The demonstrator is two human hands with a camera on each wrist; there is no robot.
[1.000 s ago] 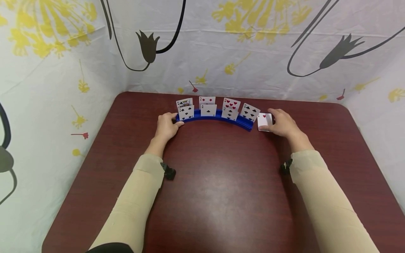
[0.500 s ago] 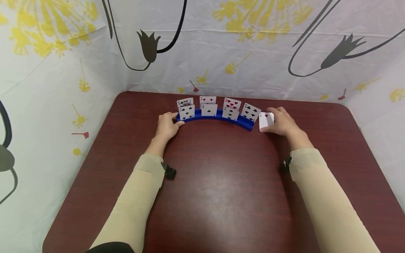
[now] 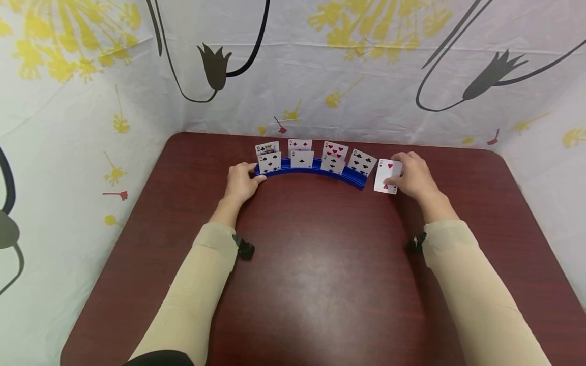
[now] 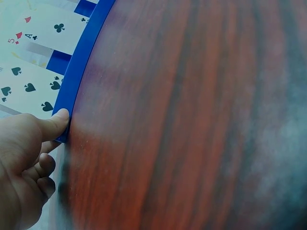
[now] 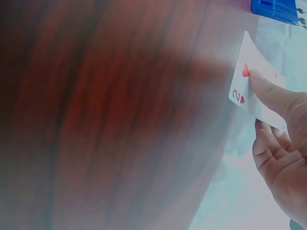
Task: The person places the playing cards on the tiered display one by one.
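Observation:
My left hand [image 3: 241, 184] grips the left end of a curved blue playing-card holder [image 3: 349, 177]; in the left wrist view its thumb [image 4: 58, 122] presses the front rim. Cards stand in the holder in two rows: a king [image 3: 266, 148] behind a spades card [image 3: 270, 162], a five of diamonds [image 3: 300, 145] behind an ace of clubs [image 3: 301, 158], a hearts card [image 3: 335, 149] behind a clubs card [image 3: 332, 164], and another clubs card [image 3: 362, 161] at the right. Just right of the holder, my right hand [image 3: 415, 175] pinches a two of hearts [image 5: 256, 62], thumb on its face, fingers behind.
Everything is on a dark red-brown wooden table [image 3: 320, 264]. A white cloth [image 3: 366, 96] with yellow and grey flower prints hangs close behind the table's back edge and along both sides.
The two of hearts has come up from lying flat under my right hand and now shows more of its face, tilted in my fingers. My left hand and the holder stay put.

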